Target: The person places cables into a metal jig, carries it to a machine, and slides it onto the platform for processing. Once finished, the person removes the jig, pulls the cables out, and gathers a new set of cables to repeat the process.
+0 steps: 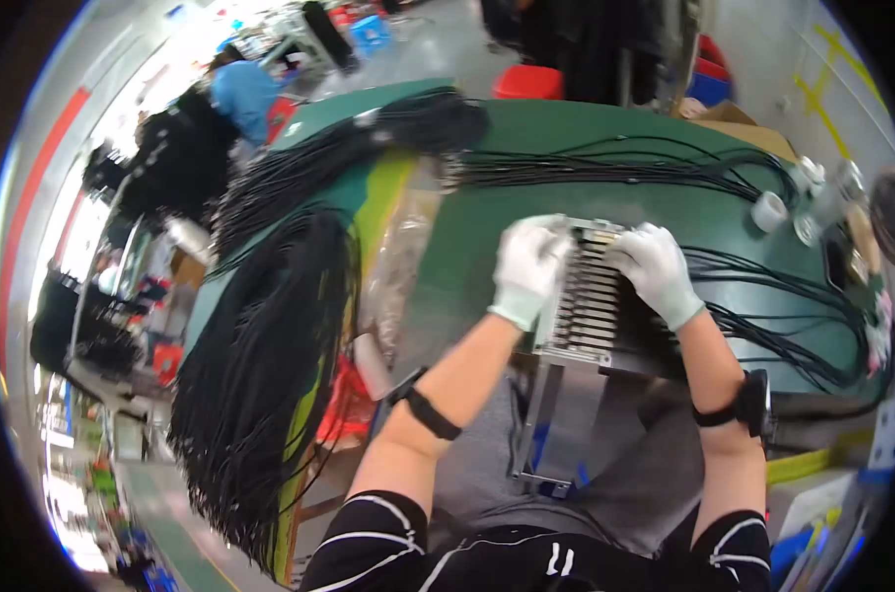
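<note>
Both hands gloved white, clamped on the far end of a slotted metal jig [588, 296]. Left hand [528, 266] grips the far-left corner, right hand [655, 268] the far-right corner; the hands are apart with the jig's slot rows between them. Exact finger closure is hidden under the gloves.

The jig sits directly in front of the body at the near edge of the green surface [487, 237]. Its long axis runs away from the body, near end overhanging toward the lap. Both hands equally close, one per side.

Black cables [763, 296] run rightward from the jig across the surface. Big bundle of black cables [270, 326] hangs off the left edge. Tape rolls [769, 210] at far right.
</note>
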The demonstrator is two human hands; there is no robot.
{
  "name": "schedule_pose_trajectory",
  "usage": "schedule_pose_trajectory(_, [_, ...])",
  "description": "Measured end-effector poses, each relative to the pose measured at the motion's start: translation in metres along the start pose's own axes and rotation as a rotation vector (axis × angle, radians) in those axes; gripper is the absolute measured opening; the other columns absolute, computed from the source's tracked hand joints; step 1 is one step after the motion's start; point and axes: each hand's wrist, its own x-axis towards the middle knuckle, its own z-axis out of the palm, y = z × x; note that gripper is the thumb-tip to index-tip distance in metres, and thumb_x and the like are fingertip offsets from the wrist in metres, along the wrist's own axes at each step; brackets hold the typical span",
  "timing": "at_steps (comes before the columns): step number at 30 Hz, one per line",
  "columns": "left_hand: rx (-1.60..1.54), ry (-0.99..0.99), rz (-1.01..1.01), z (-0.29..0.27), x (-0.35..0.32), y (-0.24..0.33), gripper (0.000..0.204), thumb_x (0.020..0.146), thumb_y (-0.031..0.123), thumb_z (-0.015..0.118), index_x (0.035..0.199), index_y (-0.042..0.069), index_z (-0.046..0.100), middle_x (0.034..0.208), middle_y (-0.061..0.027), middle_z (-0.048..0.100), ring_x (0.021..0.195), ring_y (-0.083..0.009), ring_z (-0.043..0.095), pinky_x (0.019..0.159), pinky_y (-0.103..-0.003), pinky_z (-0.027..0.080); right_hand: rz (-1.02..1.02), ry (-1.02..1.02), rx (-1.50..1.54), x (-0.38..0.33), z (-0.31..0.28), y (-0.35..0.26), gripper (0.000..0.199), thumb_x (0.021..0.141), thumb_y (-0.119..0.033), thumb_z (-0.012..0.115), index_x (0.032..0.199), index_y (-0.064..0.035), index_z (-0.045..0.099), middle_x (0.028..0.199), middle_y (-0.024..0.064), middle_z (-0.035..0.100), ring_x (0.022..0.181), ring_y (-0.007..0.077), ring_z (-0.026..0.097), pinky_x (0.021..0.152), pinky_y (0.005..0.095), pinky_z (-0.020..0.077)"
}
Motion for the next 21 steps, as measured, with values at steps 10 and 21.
schedule_pose_trajectory(10, [0.326, -0.046, -0.021, 0.002, 0.003, 0.003, 0.025, 0.096, 0.025, 0.064, 0.107, 0.004, 0.072, 0.11, -0.0125, 0.07, 0.1, -0.027, 0.064, 0.093, -0.037, 0.049, 0.128, -0.002, -0.002, -0.017, -0.012, 0.043, 0.01, 0.079, -0.018, 0.074, 0.086, -0.0111, 0.07, 0.077, 0.0061, 0.066, 0.08, 0.0288, 0.06, 0.078, 0.0402, 0.0474])
schedule_pose_trajectory(21, [0.437, -0.116, -0.089, 0.0, 0.001, 0.002, 0.023, 0.097, 0.024, 0.061, 0.11, 0.011, 0.074, 0.099, -0.0105, 0.073, 0.093, -0.0262, 0.063, 0.09, -0.038, 0.049, 0.037, 0.014, -0.148, -0.02, -0.016, 0.043, 0.009, 0.078, -0.016, 0.074, 0.083, -0.014, 0.067, 0.077, 0.0028, 0.065, 0.083, 0.0271, 0.06, 0.078, 0.0391, 0.0458])
